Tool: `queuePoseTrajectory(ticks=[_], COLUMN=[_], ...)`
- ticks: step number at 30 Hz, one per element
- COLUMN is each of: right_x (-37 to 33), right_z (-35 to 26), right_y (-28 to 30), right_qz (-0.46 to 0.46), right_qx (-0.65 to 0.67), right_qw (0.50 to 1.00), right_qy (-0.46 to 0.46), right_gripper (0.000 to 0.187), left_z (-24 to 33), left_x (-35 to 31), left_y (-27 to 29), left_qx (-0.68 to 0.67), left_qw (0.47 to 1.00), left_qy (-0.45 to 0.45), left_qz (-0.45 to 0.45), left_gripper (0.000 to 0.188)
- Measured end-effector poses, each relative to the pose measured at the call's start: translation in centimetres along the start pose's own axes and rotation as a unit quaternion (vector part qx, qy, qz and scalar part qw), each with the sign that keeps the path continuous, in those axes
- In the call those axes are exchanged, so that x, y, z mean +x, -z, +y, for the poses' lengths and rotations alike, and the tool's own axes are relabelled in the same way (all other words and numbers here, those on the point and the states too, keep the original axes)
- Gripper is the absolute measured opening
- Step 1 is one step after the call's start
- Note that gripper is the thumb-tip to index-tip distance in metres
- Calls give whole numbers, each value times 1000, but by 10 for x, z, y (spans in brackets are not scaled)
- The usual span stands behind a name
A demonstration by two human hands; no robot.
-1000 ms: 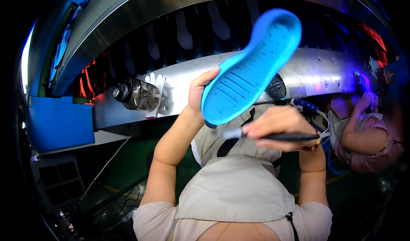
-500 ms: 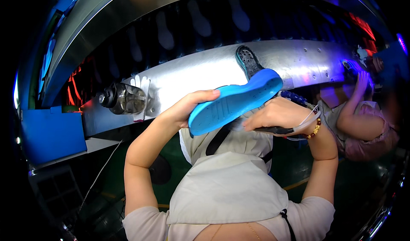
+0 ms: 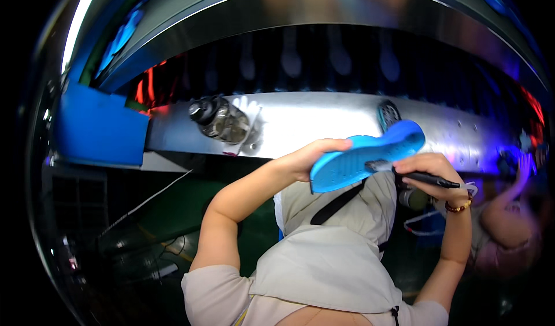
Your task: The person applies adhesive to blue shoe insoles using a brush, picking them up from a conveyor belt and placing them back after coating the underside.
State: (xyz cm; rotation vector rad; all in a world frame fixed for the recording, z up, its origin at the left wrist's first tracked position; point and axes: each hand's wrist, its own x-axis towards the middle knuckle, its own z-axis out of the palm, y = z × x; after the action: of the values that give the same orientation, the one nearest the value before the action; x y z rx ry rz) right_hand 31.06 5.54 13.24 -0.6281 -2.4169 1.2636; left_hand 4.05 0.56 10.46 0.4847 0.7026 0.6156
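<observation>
My left hand [image 3: 306,159] grips one end of a bright blue shoe sole [image 3: 341,173], thumb on its upper rim. The sole is tilted, with its hollow inner face toward me. In my right hand [image 3: 436,165] is a brush with a black handle [image 3: 430,179]. Its pale bristles lie at the inner face near the sole's middle; whether they press on it I cannot tell. Just beyond the sole's raised end, a dark shoe sole [image 3: 388,112] rests on the metal ledge [image 3: 312,115], partly covered by the blue one.
A clear bottle with a black lid [image 3: 222,121] and a white glove [image 3: 253,121] occupy the ledge's left part. Behind it, pale soles [image 3: 340,54] line a dark recess. A blue box-like panel [image 3: 101,126] stands left. At far right is a co-worker's hand [image 3: 524,167].
The whole view has shifted, so the scene sits farther right. My right hand has brought the brush from the blue sole's lower edge to its inner face. My left hand keeps its grip.
</observation>
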Motion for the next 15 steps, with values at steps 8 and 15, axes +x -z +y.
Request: queuePoseTrajectory(ticks=[8,15], right_x=[-4,3], right_z=[-9,26], right_y=[-8,-24], right_qz=[27,201], right_qx=[188,244], right_qw=[977,937], right_qy=[-99,-150], right_gripper=[27,21], left_z=[-12,-23], left_x=[7,21], left_y=[14,16], left_qx=[-32,-128], left_qw=[999,988], left_qy=[-6,-70], left_qz=[-15,-40], left_gripper=[61,59])
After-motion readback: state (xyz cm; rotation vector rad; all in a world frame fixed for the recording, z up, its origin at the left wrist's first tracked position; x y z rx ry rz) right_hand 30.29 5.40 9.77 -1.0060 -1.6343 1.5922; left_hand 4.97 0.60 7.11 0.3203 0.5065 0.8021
